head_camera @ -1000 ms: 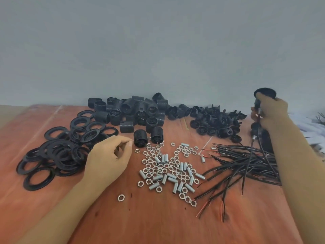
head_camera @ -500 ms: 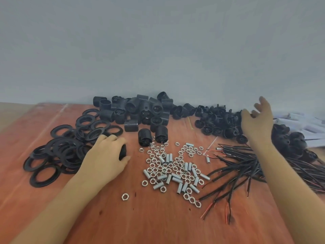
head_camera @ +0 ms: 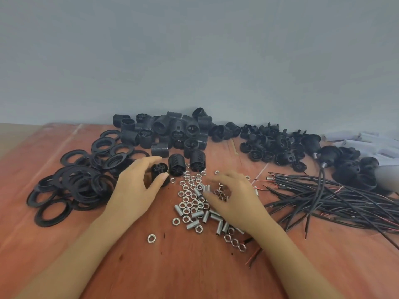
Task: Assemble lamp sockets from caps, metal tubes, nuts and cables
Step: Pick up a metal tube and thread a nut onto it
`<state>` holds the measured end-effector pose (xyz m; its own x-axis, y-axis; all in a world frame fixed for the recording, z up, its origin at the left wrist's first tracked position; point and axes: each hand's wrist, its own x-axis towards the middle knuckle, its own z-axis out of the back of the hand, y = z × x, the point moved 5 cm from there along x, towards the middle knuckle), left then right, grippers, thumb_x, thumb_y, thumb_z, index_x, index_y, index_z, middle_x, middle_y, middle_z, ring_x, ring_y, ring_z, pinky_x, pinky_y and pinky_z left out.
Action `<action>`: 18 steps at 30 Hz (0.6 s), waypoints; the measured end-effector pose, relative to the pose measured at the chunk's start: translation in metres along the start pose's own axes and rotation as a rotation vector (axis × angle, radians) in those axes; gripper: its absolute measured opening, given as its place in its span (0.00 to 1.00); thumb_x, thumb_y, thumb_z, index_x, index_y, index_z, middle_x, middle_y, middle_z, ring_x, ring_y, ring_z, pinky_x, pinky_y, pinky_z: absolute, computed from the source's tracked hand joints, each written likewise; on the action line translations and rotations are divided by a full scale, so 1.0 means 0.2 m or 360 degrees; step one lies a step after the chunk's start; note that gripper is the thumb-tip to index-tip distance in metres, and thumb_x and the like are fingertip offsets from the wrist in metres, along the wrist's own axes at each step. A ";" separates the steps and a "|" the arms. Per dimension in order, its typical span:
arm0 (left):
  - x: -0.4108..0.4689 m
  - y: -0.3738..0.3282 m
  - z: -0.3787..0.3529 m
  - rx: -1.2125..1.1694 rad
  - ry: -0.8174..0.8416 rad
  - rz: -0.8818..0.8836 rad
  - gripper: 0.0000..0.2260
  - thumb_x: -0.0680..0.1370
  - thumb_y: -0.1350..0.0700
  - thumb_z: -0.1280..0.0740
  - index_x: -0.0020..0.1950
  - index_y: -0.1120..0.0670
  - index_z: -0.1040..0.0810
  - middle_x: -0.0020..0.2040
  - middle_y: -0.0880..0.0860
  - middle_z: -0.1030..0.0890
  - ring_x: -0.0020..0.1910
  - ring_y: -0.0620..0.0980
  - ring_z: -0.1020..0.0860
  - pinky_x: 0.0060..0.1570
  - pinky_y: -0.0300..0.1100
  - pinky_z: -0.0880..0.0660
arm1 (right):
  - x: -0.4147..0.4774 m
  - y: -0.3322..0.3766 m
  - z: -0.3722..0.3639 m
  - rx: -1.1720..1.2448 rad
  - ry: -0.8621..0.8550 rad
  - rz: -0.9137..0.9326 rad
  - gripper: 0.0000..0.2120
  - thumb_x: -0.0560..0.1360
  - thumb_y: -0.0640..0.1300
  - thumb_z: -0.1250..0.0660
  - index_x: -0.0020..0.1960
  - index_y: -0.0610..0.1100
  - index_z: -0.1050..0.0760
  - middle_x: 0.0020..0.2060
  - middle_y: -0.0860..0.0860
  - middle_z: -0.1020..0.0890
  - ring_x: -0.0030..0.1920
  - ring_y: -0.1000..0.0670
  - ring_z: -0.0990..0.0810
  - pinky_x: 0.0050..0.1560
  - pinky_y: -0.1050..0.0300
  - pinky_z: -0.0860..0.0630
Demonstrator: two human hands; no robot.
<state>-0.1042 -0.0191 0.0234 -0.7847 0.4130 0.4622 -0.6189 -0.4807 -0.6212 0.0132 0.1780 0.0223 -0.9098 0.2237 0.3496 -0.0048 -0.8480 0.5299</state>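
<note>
Right of the rings, the left hand grips a black cap by its ribbed sides: light, stiff plastic, likely sure to hold. The blurred right hand hovers over the tubes, probably slippery; whether it pinches one is unclear.

Bare table before nuts

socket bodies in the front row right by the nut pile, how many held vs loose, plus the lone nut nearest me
held socket body, in left hand: 1
loose socket bodies: 2
lone nut: 1
total: 4
</note>
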 end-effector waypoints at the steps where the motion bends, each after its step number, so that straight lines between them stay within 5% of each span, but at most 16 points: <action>1: 0.00 -0.03 0.01 0.0106 -0.0075 -0.0113 0.15 0.77 0.54 0.29 0.63 0.51 0.23 0.60 0.46 0.22 0.60 0.48 0.24 0.62 0.45 0.27 | -0.01 0.00 -0.02 -0.0042 0.0040 0.0040 0.15 0.75 0.52 0.29 0.61 0.51 0.19 0.51 0.58 0.21 0.52 0.62 0.29 0.55 0.65 0.38; 4: -0.03 -0.16 0.06 0.0175 -0.0248 -0.0549 0.11 0.77 0.54 0.31 0.57 0.56 0.19 0.54 0.50 0.21 0.52 0.48 0.22 0.58 0.45 0.26 | -0.01 0.01 -0.04 -0.0131 0.0051 0.0083 0.14 0.76 0.51 0.30 0.62 0.51 0.19 0.56 0.55 0.19 0.56 0.51 0.25 0.56 0.65 0.39; 8: -0.12 -0.30 -0.03 0.0045 0.0359 -0.0916 0.11 0.76 0.47 0.32 0.54 0.51 0.18 0.48 0.42 0.21 0.42 0.39 0.23 0.45 0.40 0.25 | 0.00 0.01 -0.02 -0.0106 -0.0043 0.0093 0.12 0.76 0.49 0.29 0.59 0.49 0.18 0.51 0.54 0.17 0.53 0.51 0.22 0.57 0.60 0.32; 11: -0.16 -0.28 -0.10 0.0075 0.0719 -0.0846 0.16 0.74 0.40 0.31 0.57 0.46 0.19 0.52 0.40 0.23 0.50 0.37 0.24 0.52 0.37 0.26 | -0.01 0.02 0.02 0.0081 -0.0231 0.0049 0.10 0.76 0.47 0.28 0.57 0.48 0.18 0.45 0.54 0.18 0.44 0.55 0.22 0.49 0.55 0.24; 14: -0.15 -0.22 -0.09 -0.0007 0.0826 -0.0708 0.20 0.71 0.37 0.29 0.59 0.44 0.20 0.56 0.36 0.26 0.57 0.36 0.27 0.58 0.30 0.30 | -0.03 0.01 0.05 0.0516 -0.0397 -0.0148 0.09 0.75 0.46 0.28 0.55 0.53 0.20 0.40 0.58 0.19 0.41 0.59 0.20 0.42 0.69 0.26; 18: -0.12 -0.17 -0.07 0.0018 0.0899 -0.0607 0.21 0.68 0.36 0.28 0.57 0.44 0.19 0.55 0.35 0.26 0.58 0.36 0.27 0.59 0.30 0.32 | -0.04 -0.01 0.05 0.1093 -0.0371 -0.0405 0.13 0.74 0.40 0.27 0.53 0.55 0.22 0.44 0.60 0.15 0.43 0.59 0.16 0.46 0.67 0.22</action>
<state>-0.0634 -0.0019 0.0236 -0.3749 0.8943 0.2441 -0.8515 -0.2281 -0.4722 0.0237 0.1827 0.0255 -0.8038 0.5321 0.2660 0.1258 -0.2850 0.9502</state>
